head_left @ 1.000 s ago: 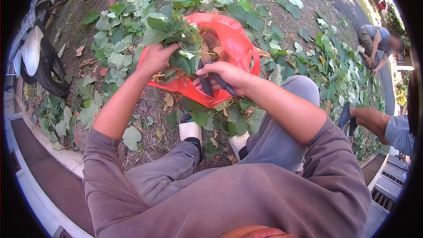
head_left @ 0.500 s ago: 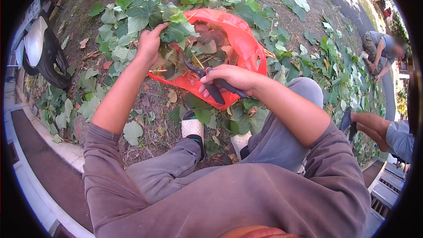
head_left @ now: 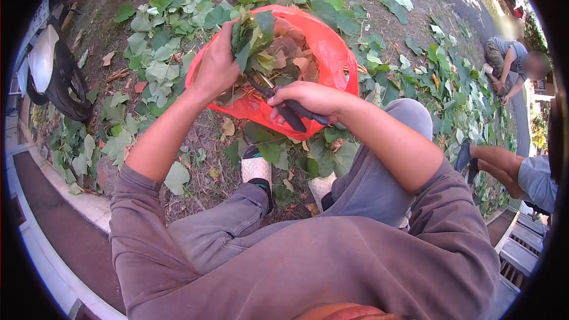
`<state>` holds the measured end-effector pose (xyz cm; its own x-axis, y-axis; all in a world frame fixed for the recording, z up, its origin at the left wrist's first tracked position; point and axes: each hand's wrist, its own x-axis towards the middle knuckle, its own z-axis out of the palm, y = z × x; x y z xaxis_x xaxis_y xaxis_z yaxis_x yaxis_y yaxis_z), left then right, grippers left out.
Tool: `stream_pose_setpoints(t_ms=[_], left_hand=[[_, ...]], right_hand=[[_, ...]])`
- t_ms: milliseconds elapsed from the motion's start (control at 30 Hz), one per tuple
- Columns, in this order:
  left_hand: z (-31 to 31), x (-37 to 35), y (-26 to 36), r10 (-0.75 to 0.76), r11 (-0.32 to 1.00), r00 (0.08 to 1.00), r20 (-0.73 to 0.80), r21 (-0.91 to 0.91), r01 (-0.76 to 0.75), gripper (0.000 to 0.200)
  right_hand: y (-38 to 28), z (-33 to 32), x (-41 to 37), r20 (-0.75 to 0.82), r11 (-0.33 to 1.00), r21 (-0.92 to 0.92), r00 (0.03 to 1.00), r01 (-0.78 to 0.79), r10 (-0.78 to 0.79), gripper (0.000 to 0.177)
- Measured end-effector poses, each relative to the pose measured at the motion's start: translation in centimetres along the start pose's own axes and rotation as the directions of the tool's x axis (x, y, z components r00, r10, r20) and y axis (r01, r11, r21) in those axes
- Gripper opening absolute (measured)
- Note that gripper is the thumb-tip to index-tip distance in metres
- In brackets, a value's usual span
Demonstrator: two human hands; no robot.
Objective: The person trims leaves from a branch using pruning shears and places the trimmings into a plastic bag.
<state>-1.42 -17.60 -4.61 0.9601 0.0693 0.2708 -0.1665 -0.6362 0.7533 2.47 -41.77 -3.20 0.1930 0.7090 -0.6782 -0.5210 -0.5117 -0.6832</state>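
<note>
A red plastic bag (head_left: 332, 53) lies open on the ground before my feet, with dry brown and green leaves inside. Over its left side, my left hand (head_left: 220, 62) grips a bunch of green leaves (head_left: 253, 34); the fingertips are partly hidden behind them. My right hand (head_left: 308, 101) is wrapped around the dark handles of a pair of pruning shears (head_left: 290, 112) at the bag's near edge. The blades of the shears point up and left toward the leaves in the bag.
Cut leaves (head_left: 163, 74) cover the soil on both sides. A motorcycle wheel (head_left: 65, 77) stands at the left. At the far right a person (head_left: 507, 62) crouches, and another person's bare leg (head_left: 498, 163) reaches in. A pale curb (head_left: 65, 184) runs along the lower left.
My left hand has moved right and inward with the leaves, from the bag's left edge to above its opening. The right hand with the shears has barely moved.
</note>
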Motion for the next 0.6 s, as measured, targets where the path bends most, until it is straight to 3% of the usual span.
stream_pose_setpoints(t_ms=[67, 233, 300, 333, 400, 433, 500, 533, 600], left_hand=[[0.0, 0.0, -1.6, -0.103, 0.988, 0.993, -0.058, 0.110, 0.109, 0.052], [0.0, 0.8, -6.2, -0.154, 0.987, 0.976, -0.151, 0.014, 0.158, 0.055], [0.1, 1.1, -7.0, -0.318, 0.945, 0.945, -0.079, -0.109, 0.308, 0.052], [0.2, 1.3, -7.0, -0.314, 0.946, 0.946, -0.079, -0.110, 0.305, 0.052], [0.7, 1.2, -6.8, -0.415, 0.843, 0.908, -0.048, -0.394, 0.365, 0.046], [0.4, 1.3, -5.1, -0.412, 0.844, 0.910, -0.045, -0.396, 0.363, 0.046], [-0.4, 1.4, -2.3, -0.402, 0.912, 0.905, -0.139, -0.153, 0.381, 0.036], [-0.4, 1.4, -2.8, -0.398, 0.913, 0.907, -0.136, -0.153, 0.378, 0.036], [-0.4, 1.2, -4.5, -0.050, 0.996, 0.993, -0.107, 0.062, 0.057, 0.037]], right_hand=[[0.2, -0.4, -0.1, -0.021, 0.998, -0.057, 1.000, -0.003, 0.002, 0.039], [-0.2, 0.0, -0.7, -0.023, 0.995, -0.082, 0.998, 0.056, -0.058, 0.033], [-0.7, 0.3, -1.0, -0.036, 0.996, -0.050, 0.996, 0.078, -0.080, 0.033], [-0.8, 0.3, -1.2, -0.054, 0.995, -0.019, 0.993, 0.099, -0.100, 0.033], [-1.0, -0.3, -1.3, -0.094, 0.993, -0.090, 0.991, 0.083, -0.091, 0.033], [-1.1, -0.6, -1.2, -0.129, 0.985, -0.158, 0.988, 0.063, -0.084, 0.034], [-1.0, -1.3, -1.0, -0.109, 0.992, -0.122, 0.993, 0.028, -0.041, 0.035], [-0.8, -1.6, -0.9, -0.085, 0.996, -0.090, 0.996, -0.010, 0.002, 0.036], [-0.3, -1.8, -0.4, -0.069, 1.000, 0.005, 0.998, 0.000, 0.000, 0.038]])
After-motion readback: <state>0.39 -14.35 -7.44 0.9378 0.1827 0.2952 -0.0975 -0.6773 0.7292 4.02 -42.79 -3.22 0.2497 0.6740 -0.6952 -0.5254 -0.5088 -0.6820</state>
